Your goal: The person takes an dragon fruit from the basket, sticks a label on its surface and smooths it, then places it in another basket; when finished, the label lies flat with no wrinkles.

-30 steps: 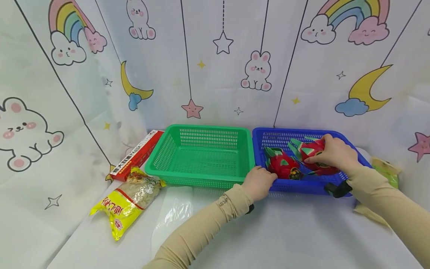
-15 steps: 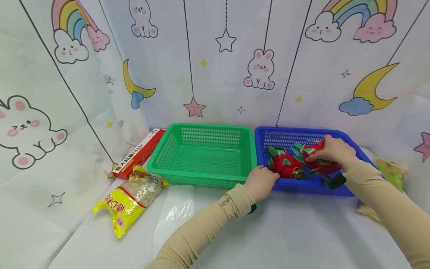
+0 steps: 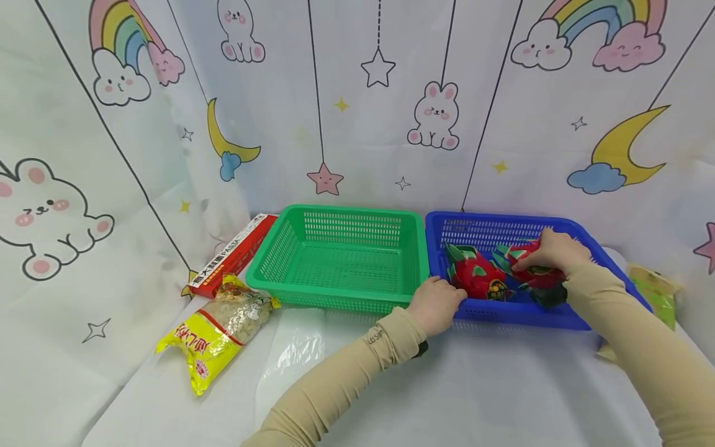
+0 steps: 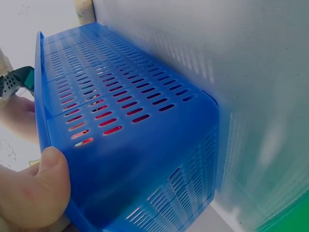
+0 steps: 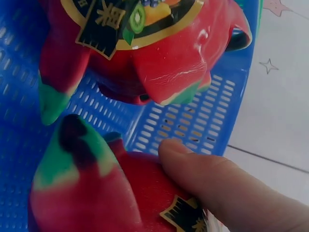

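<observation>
My left hand grips the front left corner of the blue basket; in the left wrist view the thumb lies against the outside of the rim. Inside that basket, on the left, lies a red dragon fruit with green-tipped scales and a black label. A second dragon fruit is beside it on the right. My right hand holds this one from above, the thumb pressed along its side in the right wrist view. The palm and other fingers of that hand are mostly hidden.
A green basket stands directly left of the blue one. Further left lie a red pasta box and a yellow-ended clear food bag. A green-and-tan packet is partly hidden at the right. A printed curtain hangs behind.
My right wrist has shifted slightly left over the blue basket's rim, and the held dragon fruit sits a little lower. The left hand keeps its grip. The head view has drifted slightly.
</observation>
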